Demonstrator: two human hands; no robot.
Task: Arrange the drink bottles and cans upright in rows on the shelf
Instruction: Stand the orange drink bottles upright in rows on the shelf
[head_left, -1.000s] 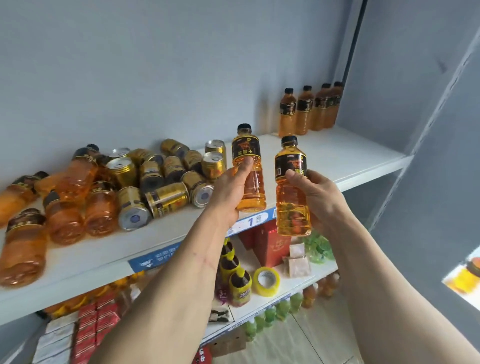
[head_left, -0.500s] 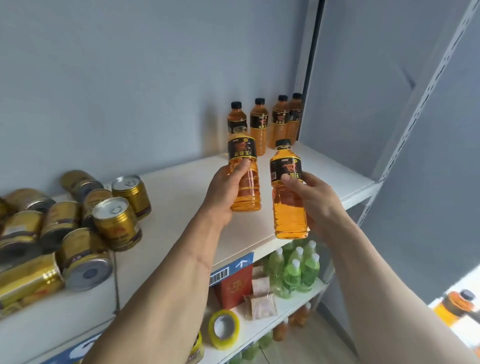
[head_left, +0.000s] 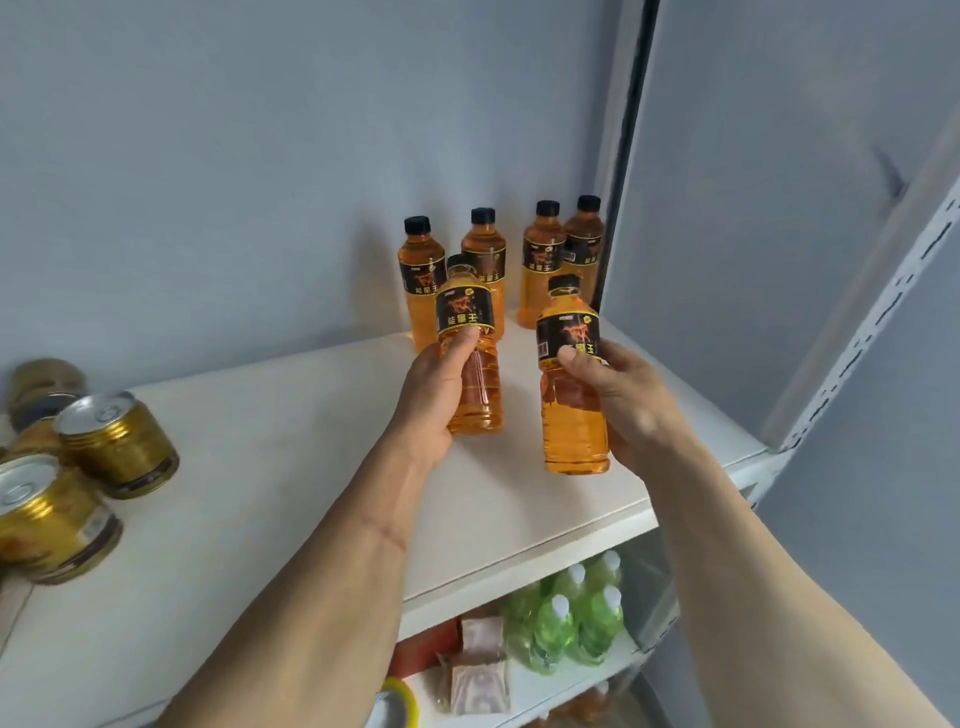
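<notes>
The fingers of the left hand (head_left: 434, 400) are wrapped round the middle of one orange drink bottle (head_left: 470, 348), thumb (head_left: 460, 343) pressed on the lower edge of its black label, and the bottle stands upright in the grasp; whether its base touches the shelf (head_left: 270, 457) or hangs just above it cannot be told. The fingers of the right hand (head_left: 626, 395) grasp a second orange bottle (head_left: 571, 384) the same way, thumb across the bottom of the label, the bottle upright with its black cap showing; its base appears over the board near the front edge, contact unclear. The two held bottles sit side by side, apart from each other, the right one nearer the viewer. Beyond them, at about 12 o'clock from the hands, four more bottles of the same drink stand upright in a row against the grey back wall (head_left: 208, 182): the leftmost bottle (head_left: 418, 280) partly hidden behind the left-hand bottle, the next (head_left: 485, 249) just beside it, then a third bottle (head_left: 540, 260) and a corner bottle (head_left: 586, 244) close together by the upright post (head_left: 623, 156). Out at 9 o'clock, well apart from the hands, gold cans lie tipped over in a heap at the shelf's left end: one gold can (head_left: 117, 447) on its side with its silver top turned up and left, a nearer can (head_left: 49, 519) below it, and a blurred can (head_left: 44, 384) behind. Down at 6 o'clock, on the lower shelf (head_left: 545, 691), green bottles (head_left: 576, 618) with white caps stand bunched together, with small wrapped packets (head_left: 480, 670) to their left.
</notes>
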